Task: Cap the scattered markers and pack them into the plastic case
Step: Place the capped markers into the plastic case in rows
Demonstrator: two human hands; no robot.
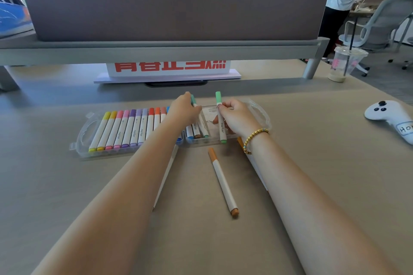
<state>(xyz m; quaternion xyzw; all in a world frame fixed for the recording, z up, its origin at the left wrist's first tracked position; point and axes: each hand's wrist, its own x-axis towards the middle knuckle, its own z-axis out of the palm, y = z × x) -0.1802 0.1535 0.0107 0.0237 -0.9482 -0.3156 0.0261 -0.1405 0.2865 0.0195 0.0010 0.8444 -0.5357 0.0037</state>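
Both hands worked markers over the open clear case.

The plastic case (82, 134) lay open on the table (312, 163), its left half filled with white-barrelled, colour-capped markers. The right hand (237, 118) pinched a green marker (220, 116); the left hand (184, 109) gripped a teal marker (193, 101). An orange marker (223, 183) lay loose nearby.

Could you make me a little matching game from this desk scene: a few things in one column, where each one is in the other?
Things:
1. green marker
2. orange marker
3. yellow marker
4. drink cup

Places:
A. far right of the desk, by the shelf leg
B. leftmost slot of the plastic case
C. held in the right hand
D. lying loose on the desk between the forearms

Pairs: 1-C, 2-D, 3-B, 4-A
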